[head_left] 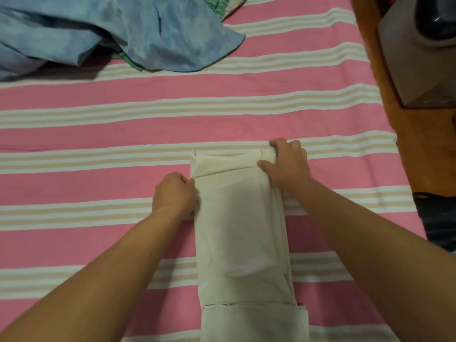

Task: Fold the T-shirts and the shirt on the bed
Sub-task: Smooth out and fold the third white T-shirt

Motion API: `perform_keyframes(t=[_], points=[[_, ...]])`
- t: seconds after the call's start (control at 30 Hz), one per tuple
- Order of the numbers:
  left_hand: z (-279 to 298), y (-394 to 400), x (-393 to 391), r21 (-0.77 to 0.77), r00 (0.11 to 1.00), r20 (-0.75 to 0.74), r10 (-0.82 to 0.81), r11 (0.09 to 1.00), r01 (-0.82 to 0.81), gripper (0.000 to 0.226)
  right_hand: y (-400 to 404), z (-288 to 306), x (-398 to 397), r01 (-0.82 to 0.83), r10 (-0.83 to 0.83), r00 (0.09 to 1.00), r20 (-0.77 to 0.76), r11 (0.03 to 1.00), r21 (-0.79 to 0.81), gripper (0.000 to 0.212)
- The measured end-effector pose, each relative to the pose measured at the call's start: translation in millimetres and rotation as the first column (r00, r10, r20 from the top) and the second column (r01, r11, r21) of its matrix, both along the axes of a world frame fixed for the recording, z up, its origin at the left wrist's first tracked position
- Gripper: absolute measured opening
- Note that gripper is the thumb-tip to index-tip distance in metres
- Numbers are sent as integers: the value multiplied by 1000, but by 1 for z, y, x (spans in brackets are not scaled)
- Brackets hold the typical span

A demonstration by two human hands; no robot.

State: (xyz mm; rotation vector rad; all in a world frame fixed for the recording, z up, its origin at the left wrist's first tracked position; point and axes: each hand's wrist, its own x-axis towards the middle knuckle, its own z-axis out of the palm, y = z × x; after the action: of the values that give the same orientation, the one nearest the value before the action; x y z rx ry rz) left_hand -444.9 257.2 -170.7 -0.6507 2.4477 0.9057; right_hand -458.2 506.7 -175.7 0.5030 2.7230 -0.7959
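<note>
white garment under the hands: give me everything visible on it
The white garment is plain off-white, soft-looking cloth with no visible print, already folded into a long narrow strip running away from the person on the pink striped bedsheet. Layered edges show along its right side; a crosswise fold line sits near the bottom. The far end is doubled over. The left hand grips its left edge, the right hand grips the far right corner.

Single head-worn wide-angle view, looking forward and steeply down onto the striped bed (98, 134) at close range, forearms entering from the bottom edge
</note>
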Motion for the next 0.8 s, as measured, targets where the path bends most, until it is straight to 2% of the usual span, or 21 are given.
perform_keyframes(t=[0.07, 0.1, 0.17, 0.23, 0.3, 0.4, 0.47, 0.6, 0.67, 0.8], points=[[8, 4, -1, -20, 997, -71, -25, 1000, 24, 10, 3, 7, -9, 15, -18, 1000, -25, 994, -104, 38], [11, 7, -1, -60, 983, -159, -91, 995, 83, 7, 6, 10, -11, 0, -7, 999, -46, 988, -156, 33], [12, 11, -5, -184, 884, -327, -334, 940, 287, 30, 12, 13, -15, -116, 107, 992, -62, 977, -178, 38], [11, 16, -16, -343, 697, -412, -587, 808, 479, 49, 15, 14, -19, -279, 281, 960, -5, 950, -138, 41], [11, 27, -30, -434, 517, -411, -751, 660, 613, 50, 17, 15, -27, -380, 387, 920, 56, 919, -102, 39], [13, 54, -40, -444, 396, -277, -876, 482, 755, 42, 18, 15, -35, -407, 410, 907, 96, 912, -57, 32], [12, 68, -42, -441, 403, -200, -893, 450, 777, 38, 19, 15, -36, -404, 405, 910, 92, 914, -31, 26], [8, 71, -50, -434, 522, -33, -852, 483, 761, 39, 20, 17, -34, -447, 444, 890, 106, 895, 3, 21], [9, 67, -54, -422, 560, -1, -829, 508, 751, 36, 21, 17, -35, -452, 450, 888, 98, 892, 0, 20], [9, 61, -53, -373, 576, 54, -816, 519, 769, 33, 16, 13, -32, -415, 415, 908, 67, 910, -7, 10]])
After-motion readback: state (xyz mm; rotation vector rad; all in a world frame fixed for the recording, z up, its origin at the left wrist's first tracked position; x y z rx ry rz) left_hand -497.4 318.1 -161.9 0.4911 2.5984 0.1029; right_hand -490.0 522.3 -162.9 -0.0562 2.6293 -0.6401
